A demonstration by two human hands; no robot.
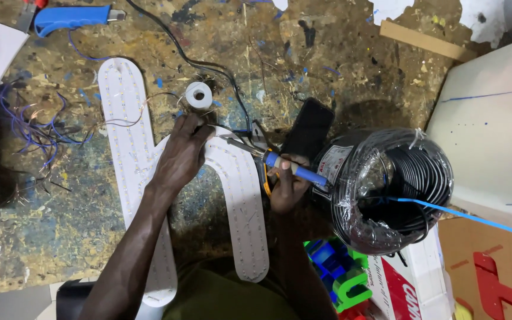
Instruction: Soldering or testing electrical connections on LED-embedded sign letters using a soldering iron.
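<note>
My left hand [180, 155] presses down on a white U-shaped light strip panel [130, 148] lying on the paint-stained workbench, fingertips near a thin wire at the panel's bend. My right hand [285, 184] grips a blue-handled soldering iron [280, 162], its metal tip pointing left toward my left fingertips. A small white roll of solder or tape [198, 95] sits just above the left hand. A dark phone-like slab [309, 127] lies behind the right hand.
A shrink-wrapped coil of black cable [392, 189] stands at the right with a blue cord [475, 218] running off it. Tangled blue wires [37, 130] lie at the left, a blue-handled tool [69, 18] at the top left, white boards [493, 118] at the right.
</note>
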